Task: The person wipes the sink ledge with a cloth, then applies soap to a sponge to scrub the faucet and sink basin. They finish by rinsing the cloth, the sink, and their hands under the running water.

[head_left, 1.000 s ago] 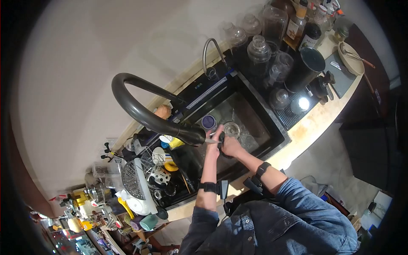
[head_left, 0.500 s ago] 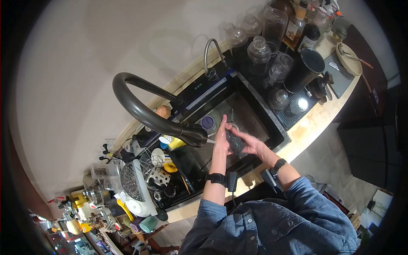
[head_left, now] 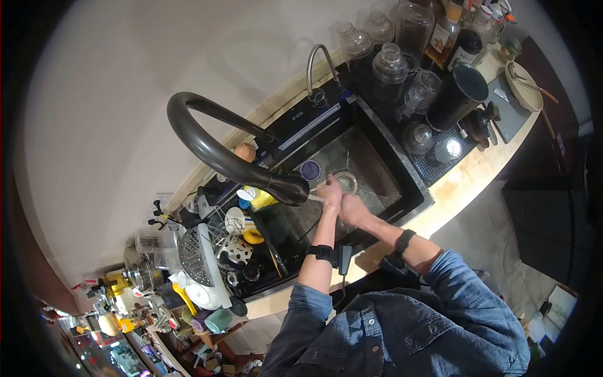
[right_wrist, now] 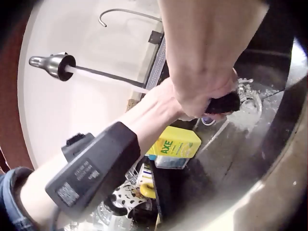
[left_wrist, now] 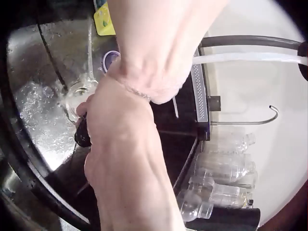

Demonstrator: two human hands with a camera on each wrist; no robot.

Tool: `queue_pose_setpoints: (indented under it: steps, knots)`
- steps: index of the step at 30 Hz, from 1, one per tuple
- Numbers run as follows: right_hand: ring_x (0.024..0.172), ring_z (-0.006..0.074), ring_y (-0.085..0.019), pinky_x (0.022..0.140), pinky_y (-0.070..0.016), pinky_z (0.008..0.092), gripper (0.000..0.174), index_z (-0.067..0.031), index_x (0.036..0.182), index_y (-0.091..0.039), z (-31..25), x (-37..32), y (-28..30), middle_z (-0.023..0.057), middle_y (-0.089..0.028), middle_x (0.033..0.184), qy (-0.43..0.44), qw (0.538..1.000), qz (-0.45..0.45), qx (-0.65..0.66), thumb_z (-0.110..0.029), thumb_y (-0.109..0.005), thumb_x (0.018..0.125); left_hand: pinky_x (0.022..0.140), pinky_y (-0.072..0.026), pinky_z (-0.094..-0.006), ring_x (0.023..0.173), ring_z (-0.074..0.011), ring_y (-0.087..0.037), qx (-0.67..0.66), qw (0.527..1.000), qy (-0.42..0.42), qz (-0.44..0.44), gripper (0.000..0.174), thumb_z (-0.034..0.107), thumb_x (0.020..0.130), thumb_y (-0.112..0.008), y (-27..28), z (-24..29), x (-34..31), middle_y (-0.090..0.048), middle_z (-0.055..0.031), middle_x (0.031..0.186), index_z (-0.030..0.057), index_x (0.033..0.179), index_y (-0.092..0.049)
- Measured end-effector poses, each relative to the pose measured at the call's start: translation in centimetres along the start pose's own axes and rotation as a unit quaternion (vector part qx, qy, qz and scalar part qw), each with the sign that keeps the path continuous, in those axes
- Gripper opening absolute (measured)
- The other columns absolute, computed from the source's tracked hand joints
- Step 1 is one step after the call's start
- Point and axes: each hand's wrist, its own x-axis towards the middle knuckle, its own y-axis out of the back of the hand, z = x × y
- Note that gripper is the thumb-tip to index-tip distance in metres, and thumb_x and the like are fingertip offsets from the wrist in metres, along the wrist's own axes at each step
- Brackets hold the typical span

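1. Head view, centre: left hand (head_left: 330, 192) and right hand (head_left: 355, 211) meet over the dark sink (head_left: 408, 195), wrists wet.
2. Dark object (right_wrist: 225, 103), identity unclear: right of centre in the right wrist view, under the right hand. Right fingers curled, clamped on it. Left fingers mostly hidden; cannot tell whether together or apart.
3. Black faucet (head_left: 217, 160), left of centre in the head view; water stream (right_wrist: 108, 78) runs to the left forearm near the hand.
4. Purple round item (head_left: 310, 170) in sink, just above the hands; round drain (head_left: 346, 183) just beside them.
5. Yellow AXE bottle (right_wrist: 179, 142), lower centre of the right wrist view.
6. Clear glass vessels (head_left: 391, 63), upper right, head view.
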Motion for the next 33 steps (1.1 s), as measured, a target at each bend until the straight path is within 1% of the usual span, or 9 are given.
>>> queue_pose_setpoints:
  steps: [6,11,14,16,18,22,24,25,33]
  knots:
    - [0.086,0.0426,-0.062,0.075,-0.0509,0.0479,0.031,0.0082,0.096,-0.055,0.4,-0.6,-0.4,0.0299,-0.062,0.086,0.001,0.998,0.048,-0.047,-0.015,-0.059,0.075,0.052,-0.0468,-0.0306,0.052,-0.0156,-0.055,-0.193,0.975,0.107,0.009,0.028,0.027,0.088,-0.058,1.9,4.4,-4.2,-0.054,-0.0049,0.058,0.0049,0.071,-0.056]
    - [0.089,0.0458,-0.058,0.076,-0.0491,0.0495,0.063,0.0095,0.117,-0.038,0.0,-1.2,0.1,0.0342,-0.056,0.094,0.016,0.995,0.085,-0.047,-0.016,-0.068,0.068,0.072,-0.0487,-0.0342,0.087,-0.0194,-0.058,-0.339,0.914,0.162,-0.155,0.044,0.019,0.071,-0.077,3.8,5.3,-5.4,-0.06,-0.0083,0.101,0.0026,0.107,-0.056]
    - [0.107,0.0427,-0.05,0.087,-0.0448,0.0482,0.079,0.0107,0.122,-0.029,-0.4,-1.5,0.7,0.0332,-0.045,0.113,0.117,0.972,0.047,-0.2,-0.024,-0.073,0.067,0.086,-0.0452,-0.038,0.102,-0.0213,-0.054,-0.315,0.908,0.219,-0.168,0.046,0.014,0.07,-0.076,3.9,4.7,-5.1,-0.059,-0.0108,0.108,0.0014,0.11,-0.057]
    - [0.111,0.0407,-0.048,0.092,-0.042,0.0428,0.094,0.0102,0.13,-0.025,0.7,-1.2,2.0,0.0314,-0.043,0.12,0.264,0.962,0.005,-0.073,-0.031,-0.076,0.064,0.085,-0.0464,-0.036,0.096,-0.0219,-0.058,-0.259,0.922,0.26,-0.121,0.038,0.016,0.073,-0.074,3.4,2.3,-2.8,-0.062,-0.0087,0.103,0.0016,0.105,-0.059]
    - [0.106,0.037,-0.053,0.093,-0.0426,0.0391,0.077,0.0069,0.126,-0.038,-1.0,-2.2,6.5,0.0261,-0.052,0.115,0.292,0.951,-0.088,-0.051,-0.027,-0.075,0.067,0.078,-0.0495,-0.037,0.089,-0.023,-0.06,-0.396,0.864,0.23,-0.208,0.033,0.012,0.073,-0.072,2.6,-0.9,-0.7,-0.063,-0.0088,0.1,0.0009,0.102,-0.06]
    - [0.108,0.0305,-0.055,0.093,-0.0425,0.0337,0.057,0.0003,0.124,-0.049,-7.1,-3.6,12.8,0.0193,-0.057,0.115,0.323,0.943,-0.012,-0.076,-0.016,-0.07,0.074,0.055,-0.0486,-0.0342,0.066,-0.0197,-0.061,-0.4,0.896,0.177,-0.079,0.017,0.007,0.069,-0.071,5.2,4.4,-3.9,-0.062,-0.0116,0.07,-0.0017,0.083,-0.064]
    - [0.111,0.0261,-0.055,0.093,-0.0414,0.0333,0.057,0.0006,0.125,-0.048,-12.9,-5.7,16.4,0.0178,-0.057,0.118,0.362,0.925,0.07,0.092,-0.015,-0.069,0.074,0.056,-0.0483,-0.0333,0.066,-0.0189,-0.061,-0.376,0.926,0.015,-0.019,0.017,0.009,0.07,-0.071,2.3,3.0,-3.9,-0.062,-0.0099,0.069,0.0013,0.083,-0.064]
    - [0.112,0.0248,-0.054,0.093,-0.0408,0.0337,0.056,0.0009,0.124,-0.048,-14.9,-6.2,16.6,0.0169,-0.057,0.119,0.385,0.918,0.054,0.078,-0.014,-0.069,0.074,0.06,-0.0491,-0.0327,0.07,-0.0168,-0.06,-0.424,0.896,0.043,-0.125,0.029,0.009,0.069,-0.073,0.5,-0.1,-1.9,-0.064,-0.0086,0.079,0.0033,0.095,-0.061]
    - [0.085,0.0217,-0.064,0.077,-0.0489,0.0307,0.044,0.0003,0.11,-0.052,-23.1,-6.8,8.1,0.0128,-0.065,0.095,0.435,0.896,0.091,-0.002,-0.015,-0.074,0.074,0.072,-0.0447,-0.0313,0.083,-0.016,-0.056,-0.446,0.887,0.083,0.089,0.053,0.026,0.065,-0.078,7.2,-1.5,-1.1,-0.06,-0.0077,0.096,0.0015,0.106,-0.055]
